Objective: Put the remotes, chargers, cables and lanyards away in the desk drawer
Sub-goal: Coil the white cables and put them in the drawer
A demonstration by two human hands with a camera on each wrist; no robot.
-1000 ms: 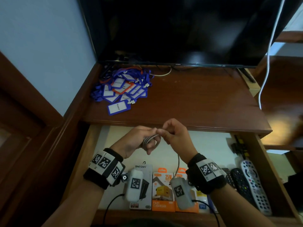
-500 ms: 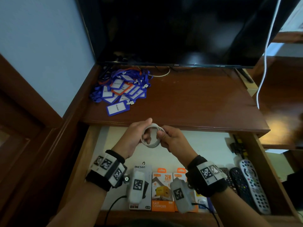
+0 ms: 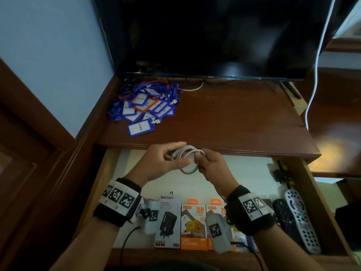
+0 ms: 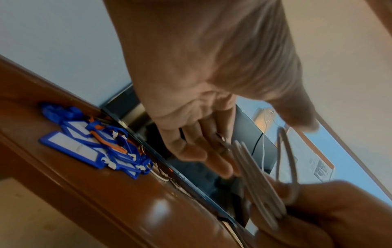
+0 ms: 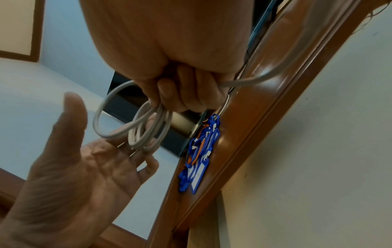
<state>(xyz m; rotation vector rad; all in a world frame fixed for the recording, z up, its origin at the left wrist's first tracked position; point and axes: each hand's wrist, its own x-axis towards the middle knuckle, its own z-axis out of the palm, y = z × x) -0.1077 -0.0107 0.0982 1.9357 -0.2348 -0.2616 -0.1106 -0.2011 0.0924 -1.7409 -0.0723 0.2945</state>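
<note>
A coiled white cable (image 3: 188, 153) hangs between my hands above the open desk drawer (image 3: 244, 173). My right hand (image 3: 209, 163) grips one side of the coil in a fist (image 5: 184, 94). My left hand (image 3: 166, 161) is spread, its straight fingers (image 5: 135, 154) touching the loops (image 5: 144, 130) from the other side, thumb apart. A heap of blue and orange lanyards (image 3: 144, 106) with badge holders lies at the back left of the desk top. Charger boxes (image 3: 193, 225) and remotes (image 3: 300, 218) lie along the drawer's front.
A dark TV (image 3: 214, 36) stands at the back of the wooden desk top (image 3: 234, 118). A white cord (image 3: 312, 85) hangs down at the right. A wall borders the desk on the left. The drawer's pale floor shows bare behind the boxes.
The cable went from a tight bundle pinched by both hands to a round coil. My left hand has loosened from a pinch to straight fingers, while the right keeps its grip.
</note>
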